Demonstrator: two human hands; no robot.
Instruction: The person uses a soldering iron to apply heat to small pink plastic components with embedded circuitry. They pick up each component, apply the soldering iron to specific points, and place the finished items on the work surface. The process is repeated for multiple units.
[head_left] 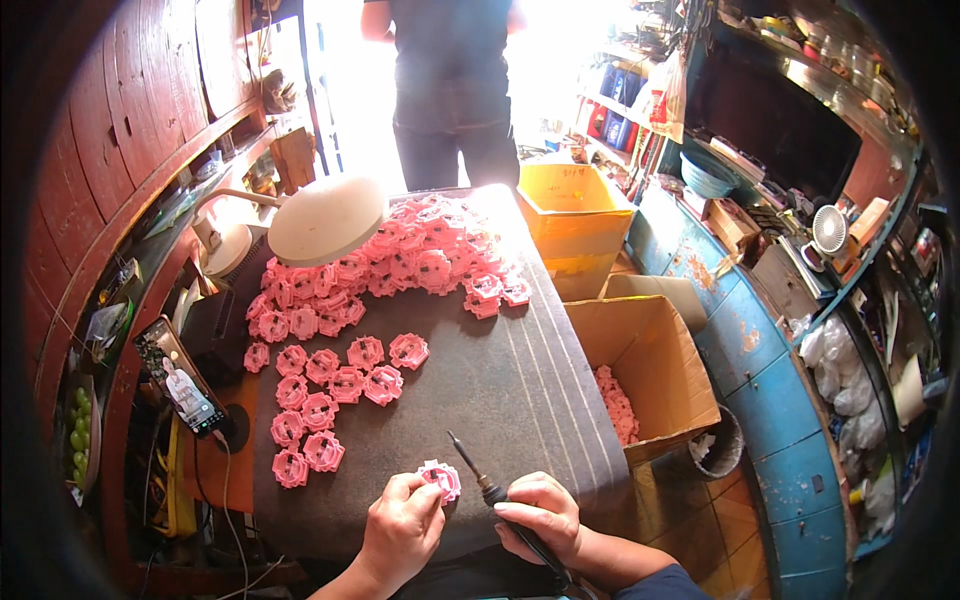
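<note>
My left hand [403, 525] pinches a small pink plastic part [440, 481] near the front edge of the dark mat [470, 390]. In my right hand [540, 515] is a soldering iron [470, 462], its dark tip pointing up and left, apart from the pink part. Its cord runs down past my right wrist. To the left, several more pink parts [320, 411] lie spread in loose rows on the mat. Behind them a large heap of the same pink parts [430, 250] covers the far end of the table.
A white lamp head [328, 220] overhangs the heap's left side. At left stands a phone [180, 375]. On the right, an open cardboard box [660, 350] holds pink pieces, beside a bin [722, 445] and a yellow box [575, 215]. A person [452, 90] stands beyond the table.
</note>
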